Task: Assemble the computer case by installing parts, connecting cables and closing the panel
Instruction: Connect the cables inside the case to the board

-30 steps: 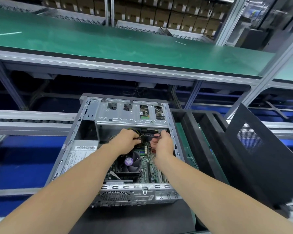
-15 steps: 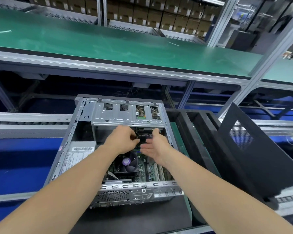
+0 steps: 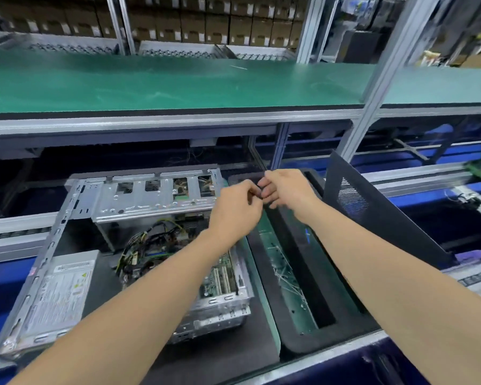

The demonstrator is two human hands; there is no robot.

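Green bench point(image 3: 178, 84); one open case point(image 3: 156, 202); left hand point(image 3: 233, 215), right hand point(image 3: 286, 190) grips pinch one dark piece point(image 3: 258, 189).

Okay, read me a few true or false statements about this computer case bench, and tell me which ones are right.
1. The computer case lies open, with cables showing inside. True.
2. Both hands are down inside the case. False: the left hand and right hand meet fingertip to fingertip above its far right corner, pinching a small dark piece that is too small to identify.
3. A black side panel stands tilted to the right of the case. True.
4. The power supply sits at the case's right side. False: it is at the left side, at the near end.
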